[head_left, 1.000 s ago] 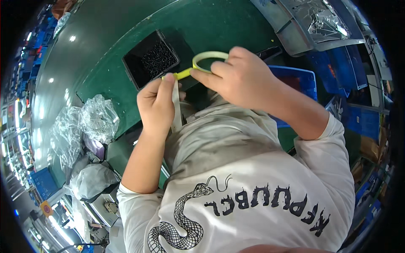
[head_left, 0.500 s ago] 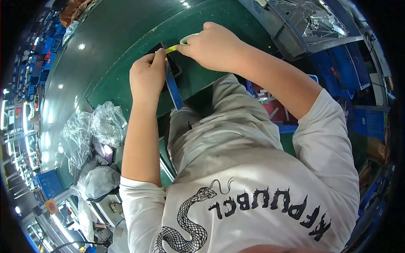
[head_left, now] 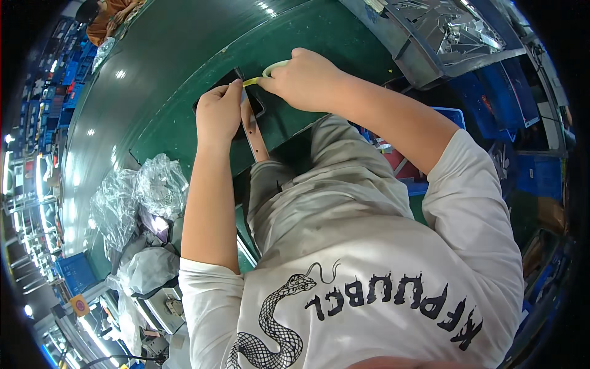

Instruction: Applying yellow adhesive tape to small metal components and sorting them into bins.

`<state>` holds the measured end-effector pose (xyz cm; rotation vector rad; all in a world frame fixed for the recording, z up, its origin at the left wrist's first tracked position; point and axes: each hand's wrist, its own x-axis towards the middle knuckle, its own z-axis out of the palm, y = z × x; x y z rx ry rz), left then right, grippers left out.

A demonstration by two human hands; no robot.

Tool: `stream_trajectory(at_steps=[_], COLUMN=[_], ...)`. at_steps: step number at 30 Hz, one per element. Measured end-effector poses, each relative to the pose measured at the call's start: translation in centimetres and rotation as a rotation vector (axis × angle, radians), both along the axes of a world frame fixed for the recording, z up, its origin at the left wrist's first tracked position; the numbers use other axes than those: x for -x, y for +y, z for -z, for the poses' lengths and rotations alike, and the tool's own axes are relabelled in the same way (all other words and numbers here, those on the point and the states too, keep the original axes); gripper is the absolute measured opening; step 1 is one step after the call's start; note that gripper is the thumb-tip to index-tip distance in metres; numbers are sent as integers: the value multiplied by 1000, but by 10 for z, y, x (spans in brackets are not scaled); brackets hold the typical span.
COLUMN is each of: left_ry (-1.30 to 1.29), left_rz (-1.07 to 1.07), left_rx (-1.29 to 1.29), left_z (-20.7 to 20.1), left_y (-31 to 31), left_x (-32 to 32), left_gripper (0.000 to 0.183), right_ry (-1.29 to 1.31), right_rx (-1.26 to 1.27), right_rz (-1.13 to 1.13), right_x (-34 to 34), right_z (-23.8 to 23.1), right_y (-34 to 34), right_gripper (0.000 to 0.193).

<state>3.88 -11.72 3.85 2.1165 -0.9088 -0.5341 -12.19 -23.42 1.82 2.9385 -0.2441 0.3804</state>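
My left hand [head_left: 219, 117] is closed on the upper end of a narrow, shiny flat metal strip [head_left: 254, 136], which has small holes and slants down toward my lap. In my right hand [head_left: 307, 81] is a roll of yellow-green tape [head_left: 268, 71], gripped by closed fingers. A short length of tape [head_left: 252, 81] stretches from the roll to my left fingertips at the strip's top. Behind the left hand, a dark flat object [head_left: 257, 106] lies on the green table [head_left: 178, 92], partly hidden by hand and strip.
At the far right stands a grey metal bin [head_left: 424, 67] with many shiny metal pieces. Crumpled clear plastic bags [head_left: 161, 184] lie at the left, beside a dark phone-like object [head_left: 161, 227]. Blue crates flank both sides. Another person [head_left: 106, 21] sits at the far left.
Both hands have shifted slightly nearer to me, with the tape still stretched between them. The metal strip's visible face has gone from blue to a light copper tone.
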Motion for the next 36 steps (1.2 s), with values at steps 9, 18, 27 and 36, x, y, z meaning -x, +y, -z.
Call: stream_trajectory(at_steps=[9, 18, 27, 36], left_ry=[-43, 15, -102, -74], left_rz=[-48, 17, 2, -27], left_rx=[60, 30, 0, -17], left_z=[-4, -10, -4, -4], left_y=[-1, 2, -4, -12], left_x=[3, 7, 0, -8], left_gripper=[41, 40, 40, 43], right_ry=[-47, -67, -8, 22], right_rx=[21, 45, 37, -19], right_rz=[22, 14, 42, 66], right_x=[-5, 2, -6, -22], right_z=[-9, -3, -1, 0], right_y=[-1, 3, -2, -9], right_gripper=[33, 33, 34, 31])
